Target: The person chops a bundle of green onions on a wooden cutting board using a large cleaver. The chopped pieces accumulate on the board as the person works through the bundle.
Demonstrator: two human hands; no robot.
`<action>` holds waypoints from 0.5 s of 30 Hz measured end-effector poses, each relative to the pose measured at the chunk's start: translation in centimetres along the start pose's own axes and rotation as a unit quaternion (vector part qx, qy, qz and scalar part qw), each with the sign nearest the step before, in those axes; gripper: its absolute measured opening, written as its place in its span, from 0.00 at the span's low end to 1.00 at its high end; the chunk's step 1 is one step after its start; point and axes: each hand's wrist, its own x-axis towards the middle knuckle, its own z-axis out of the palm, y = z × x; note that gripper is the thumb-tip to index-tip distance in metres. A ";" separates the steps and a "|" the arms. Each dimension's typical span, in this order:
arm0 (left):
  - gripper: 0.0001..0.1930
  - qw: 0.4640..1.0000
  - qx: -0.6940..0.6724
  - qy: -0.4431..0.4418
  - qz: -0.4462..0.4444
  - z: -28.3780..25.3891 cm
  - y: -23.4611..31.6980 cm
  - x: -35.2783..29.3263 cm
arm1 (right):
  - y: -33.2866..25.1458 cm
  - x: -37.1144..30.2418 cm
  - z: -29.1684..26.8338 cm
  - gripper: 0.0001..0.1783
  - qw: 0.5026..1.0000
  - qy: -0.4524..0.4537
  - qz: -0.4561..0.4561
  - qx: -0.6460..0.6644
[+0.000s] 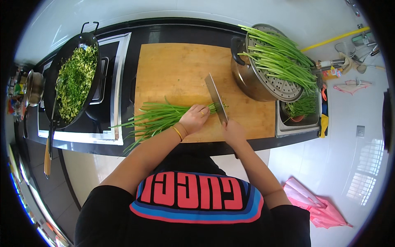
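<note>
A bunch of long green chives lies across the near part of a wooden cutting board, its leafy ends hanging past the board's left side. My left hand is closed over the bunch near its right end, pressing it down. In my right hand is a cleaver, gripped by its handle. Its broad blade stands at the right end of the bunch, just beyond my left hand's fingers. Whether the edge touches the board cannot be made out. A few small cut bits lie right of the blade.
On the left, a wok of chopped greens and yellow bits sits on the stove. At the back right, more chives lie on a steamer pot. Beside it is a sink with greens inside. A pink umbrella lies at lower right.
</note>
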 end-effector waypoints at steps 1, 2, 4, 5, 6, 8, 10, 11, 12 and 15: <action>0.13 1.000 0.004 0.003 0.004 0.1 -0.1 -0.1 | -0.5 0.7 0.5 0.12 1.000 0.016 0.003 0.002; 0.13 1.000 0.007 0.006 0.009 0.3 -0.2 0.0 | -0.7 1.3 0.7 0.12 0.999 0.032 0.007 0.004; 0.13 1.000 0.000 -0.011 -0.006 0.3 -0.2 -0.1 | 0.1 2.1 0.9 0.13 0.997 0.035 -0.003 0.067; 0.13 1.000 -0.004 -0.019 -0.013 0.2 -0.1 -0.1 | 0.5 2.1 0.8 0.13 0.994 0.037 -0.008 0.098; 0.13 1.000 0.005 -0.014 -0.011 0.1 -0.4 0.1 | 0.1 1.9 0.0 0.13 0.997 0.025 0.001 0.077; 0.13 1.000 0.016 -0.007 -0.013 0.1 -0.2 -0.1 | -0.7 -0.1 -1.7 0.13 0.999 -0.008 0.023 0.030; 0.13 1.000 0.009 -0.004 -0.014 0.1 -0.2 -0.1 | -0.3 -1.1 -1.8 0.13 1.000 -0.014 0.007 0.009; 0.13 1.000 0.006 -0.003 -0.015 0.1 -0.2 -0.1 | -0.2 -1.4 -1.8 0.13 1.000 -0.017 -0.002 -0.001; 0.13 1.000 0.005 0.000 -0.013 0.1 -0.2 -0.2 | -0.1 -1.4 -1.7 0.13 1.000 -0.018 -0.004 -0.008; 0.13 1.000 0.002 0.004 -0.010 0.1 -0.1 -0.2 | -0.2 -1.1 -1.0 0.12 1.000 -0.018 0.000 -0.021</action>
